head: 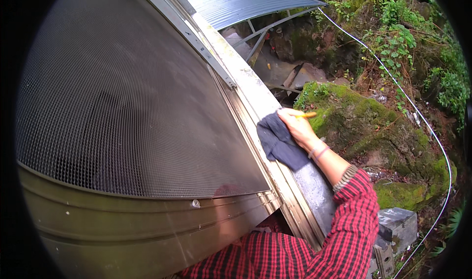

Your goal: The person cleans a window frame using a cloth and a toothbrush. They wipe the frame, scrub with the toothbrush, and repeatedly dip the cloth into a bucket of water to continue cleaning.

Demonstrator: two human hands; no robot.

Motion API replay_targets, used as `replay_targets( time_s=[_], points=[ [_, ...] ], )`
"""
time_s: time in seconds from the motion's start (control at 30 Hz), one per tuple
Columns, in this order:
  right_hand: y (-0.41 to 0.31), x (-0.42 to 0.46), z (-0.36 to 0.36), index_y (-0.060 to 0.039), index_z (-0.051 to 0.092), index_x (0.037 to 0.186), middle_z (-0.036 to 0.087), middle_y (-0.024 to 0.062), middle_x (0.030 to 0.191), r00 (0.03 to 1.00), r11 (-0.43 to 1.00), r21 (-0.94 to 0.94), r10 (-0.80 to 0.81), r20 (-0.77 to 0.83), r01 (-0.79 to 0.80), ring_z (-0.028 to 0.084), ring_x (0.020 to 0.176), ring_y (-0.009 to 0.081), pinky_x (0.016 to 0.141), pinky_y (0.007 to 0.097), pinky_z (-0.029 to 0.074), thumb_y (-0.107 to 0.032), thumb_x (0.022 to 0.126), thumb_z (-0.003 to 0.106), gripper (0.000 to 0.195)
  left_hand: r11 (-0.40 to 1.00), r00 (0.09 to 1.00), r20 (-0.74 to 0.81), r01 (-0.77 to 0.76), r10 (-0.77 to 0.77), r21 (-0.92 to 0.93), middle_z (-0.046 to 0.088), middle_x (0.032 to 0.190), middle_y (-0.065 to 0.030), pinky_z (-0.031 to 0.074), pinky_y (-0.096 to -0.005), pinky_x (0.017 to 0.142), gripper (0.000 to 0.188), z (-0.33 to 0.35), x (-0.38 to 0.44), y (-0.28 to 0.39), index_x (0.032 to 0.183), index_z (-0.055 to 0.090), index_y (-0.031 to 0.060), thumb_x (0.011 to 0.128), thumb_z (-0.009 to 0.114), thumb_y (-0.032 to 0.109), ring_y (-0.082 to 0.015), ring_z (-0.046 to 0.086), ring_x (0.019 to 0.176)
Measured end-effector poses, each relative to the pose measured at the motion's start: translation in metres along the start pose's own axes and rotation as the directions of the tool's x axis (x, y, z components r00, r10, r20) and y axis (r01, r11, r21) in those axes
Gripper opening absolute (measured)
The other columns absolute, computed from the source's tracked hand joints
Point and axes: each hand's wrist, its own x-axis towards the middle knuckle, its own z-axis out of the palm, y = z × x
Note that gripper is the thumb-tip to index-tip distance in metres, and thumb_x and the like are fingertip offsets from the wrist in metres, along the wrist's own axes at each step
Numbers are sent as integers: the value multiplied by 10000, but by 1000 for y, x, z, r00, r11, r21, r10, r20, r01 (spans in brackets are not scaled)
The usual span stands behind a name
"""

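Observation:
My right hand (pixel 299 129) grips a crumpled dark blue cloth (pixel 282 142). The cloth lies against the pale outer sill (pixel 313 190), beside the metal window track (pixel 254 131). A narrow yellow object (pixel 306 115) shows at the hand's far side; whether I hold it cannot be told. Bands circle the wrist below a red-and-black checked sleeve (pixel 354 212). My left hand is out of view. To the left of the cloth stands a window panel with dark mesh (pixel 147 113) and a bronze-coloured metal frame (pixel 121 220).
A metal strip with holes (pixel 191 39) runs along the panel's upper edge. Outside are a corrugated metal roof (pixel 254 6), a mossy boulder (pixel 354 128) and a grey block (pixel 397 223). A white cable (pixel 405 91) curves down the right side past plants.

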Motion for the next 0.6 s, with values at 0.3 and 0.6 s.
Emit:
replay_targets(
  time_s=[0.3,0.6],
  points=[
    [29,145,64,-9,731,983,704,60,784,910,755,-541,-413,44,370,652,743,151,732,333,513,-263,996,687,258,997,998,15,65,-64,-37,658,1272,-211,536,-460,936,420,-6,-3,-6,1385,603,76,1006,673,242,-419,659,1124],
    [64,219,94,-81,769,917,747,165,838,924,582,-785,-382,-34,212,744,820,342,752,457,571,-315,912,754,234,994,995,44,93,-91,-54,647,1283,-210,534,-461,941,420,-6,-16,-10,1379,605,68,1001,674,239,-418,655,1133]
  ],
)
